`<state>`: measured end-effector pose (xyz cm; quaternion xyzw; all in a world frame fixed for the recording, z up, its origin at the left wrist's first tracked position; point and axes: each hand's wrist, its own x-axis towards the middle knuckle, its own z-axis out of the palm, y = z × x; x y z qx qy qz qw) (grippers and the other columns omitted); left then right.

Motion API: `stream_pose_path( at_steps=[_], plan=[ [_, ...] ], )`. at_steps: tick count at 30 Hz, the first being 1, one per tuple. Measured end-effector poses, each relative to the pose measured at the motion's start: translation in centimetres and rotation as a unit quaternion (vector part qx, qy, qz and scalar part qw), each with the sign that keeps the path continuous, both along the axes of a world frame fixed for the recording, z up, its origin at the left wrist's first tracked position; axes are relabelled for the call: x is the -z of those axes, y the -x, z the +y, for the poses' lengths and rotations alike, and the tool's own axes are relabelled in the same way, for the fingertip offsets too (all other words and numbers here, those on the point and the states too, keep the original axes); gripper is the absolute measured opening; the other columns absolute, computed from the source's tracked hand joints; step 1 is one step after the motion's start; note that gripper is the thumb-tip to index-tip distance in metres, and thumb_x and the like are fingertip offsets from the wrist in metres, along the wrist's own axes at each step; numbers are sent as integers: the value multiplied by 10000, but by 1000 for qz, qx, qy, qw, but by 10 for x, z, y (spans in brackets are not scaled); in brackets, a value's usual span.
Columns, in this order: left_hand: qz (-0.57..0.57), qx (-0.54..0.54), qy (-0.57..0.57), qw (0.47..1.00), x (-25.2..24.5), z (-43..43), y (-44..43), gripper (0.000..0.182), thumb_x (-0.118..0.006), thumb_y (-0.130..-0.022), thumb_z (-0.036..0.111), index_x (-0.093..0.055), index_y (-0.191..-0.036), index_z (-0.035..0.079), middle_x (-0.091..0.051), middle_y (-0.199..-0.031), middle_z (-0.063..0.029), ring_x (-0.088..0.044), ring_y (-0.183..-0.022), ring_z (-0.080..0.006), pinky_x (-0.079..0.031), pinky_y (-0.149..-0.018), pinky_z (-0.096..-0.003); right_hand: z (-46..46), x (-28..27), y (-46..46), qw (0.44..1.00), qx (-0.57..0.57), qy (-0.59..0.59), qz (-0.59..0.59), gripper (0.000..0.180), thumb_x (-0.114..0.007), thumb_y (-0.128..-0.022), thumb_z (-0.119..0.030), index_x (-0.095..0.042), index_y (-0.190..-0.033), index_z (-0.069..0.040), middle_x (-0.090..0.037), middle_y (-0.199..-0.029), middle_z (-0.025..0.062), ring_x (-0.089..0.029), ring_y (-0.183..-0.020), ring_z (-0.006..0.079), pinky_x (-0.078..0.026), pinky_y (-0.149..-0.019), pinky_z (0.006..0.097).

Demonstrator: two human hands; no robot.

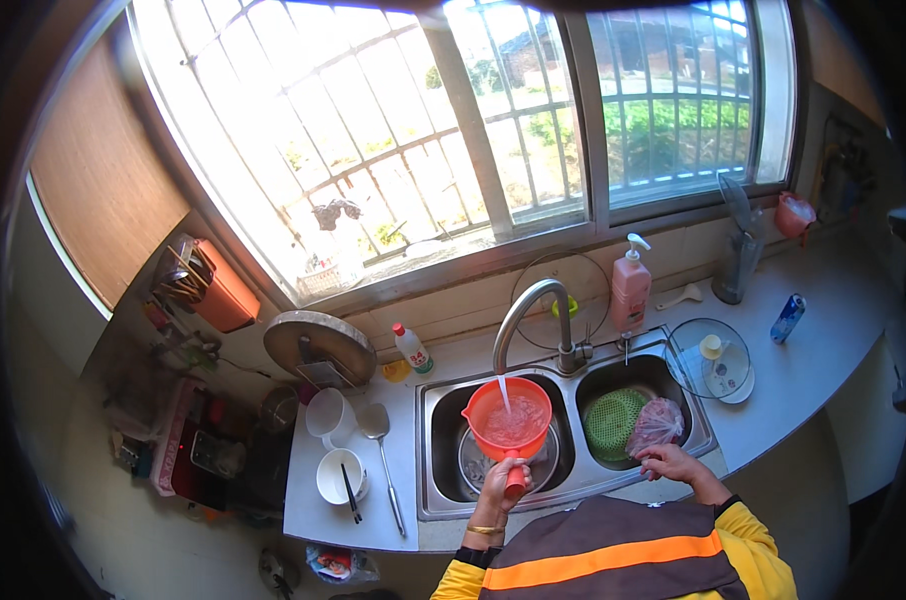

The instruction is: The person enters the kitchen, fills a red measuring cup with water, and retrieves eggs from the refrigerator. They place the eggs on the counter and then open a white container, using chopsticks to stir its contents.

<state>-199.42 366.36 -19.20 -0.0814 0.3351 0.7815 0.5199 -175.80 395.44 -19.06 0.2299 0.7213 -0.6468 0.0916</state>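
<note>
My left hand (pixel 507 480) grips the handle of a red plastic water ladle (pixel 510 420) over the left bowl of a steel double sink (pixel 423 450). Water runs from the curved faucet (pixel 528 307) into the ladle, which holds water. Under the ladle lies a round metal basin (pixel 471 459), partly hidden. My right hand (pixel 667 461) is by the front edge of the right bowl with its fingers bent, close to a clear plastic bag with reddish contents (pixel 659 424); whether they touch is unclear. Beside the bag lies a green plastic strainer basket (pixel 614 424).
Left of the sink are a white bowl with black chopsticks (pixel 337 480), a metal spatula (pixel 374 424), a plastic jug (pixel 329 414) and a bottle (pixel 413 351). Behind stands a pink pump bottle (pixel 630 292). At right are a glass lid (pixel 693 345) and a blue can (pixel 788 319).
</note>
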Motion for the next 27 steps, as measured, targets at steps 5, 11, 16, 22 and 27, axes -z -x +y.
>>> stream_pose_path(
  at_steps=[5, 11, 16, 22, 27],
  plan=[
    [-5, 2, 11, 1000, 2, 1, 1, 140, -530, -848, 133, -540, -907, 7, -555, -694, -86, -537, -561, -192, -449, -534, -306, 0, -1, 1, 1000, -2, -2, -6, 316, -541, -864, -82, -535, -1163, 22, -641, -866, 71, -615, -660, 111, -502, -608, 234],
    [-8, -1, 12, 1000, 1, 0, -1, 140, -531, -848, 139, -536, -902, 10, -555, -694, -88, -536, -560, -199, -452, -536, -307, 1, -1, 0, 1000, -21, -22, 1, 306, -518, -900, -125, -532, -1180, -2, -654, -890, 63, -620, -681, 106, -513, -632, 233],
    [6, -1, 21, 1000, -2, 0, -2, 137, -528, -850, 142, -539, -898, 14, -557, -696, -85, -535, -559, -192, -456, -531, -307, 0, -1, 1, 999, -25, -25, 3, 305, -517, -902, -128, -533, -1179, -1, -655, -883, 63, -620, -678, 106, -514, -629, 235],
    [4, 3, 17, 1000, -2, -1, -2, 131, -520, -855, 143, -540, -893, 19, -558, -699, -81, -534, -562, -186, -457, -530, -306, -1, -2, 0, 1000, -11, -9, 3, 297, -533, -873, -85, -540, -1152, 17, -644, -868, 72, -620, -664, 117, -507, -615, 237],
    [-2, 5, 13, 1000, 2, -1, -2, 130, -519, -856, 143, -540, -893, 21, -557, -699, -83, -535, -564, -187, -456, -534, -305, 0, -2, 0, 1000, -18, -15, 4, 298, -532, -875, -94, -540, -1153, 13, -645, -872, 73, -624, -664, 121, -509, -611, 239]
  ],
)
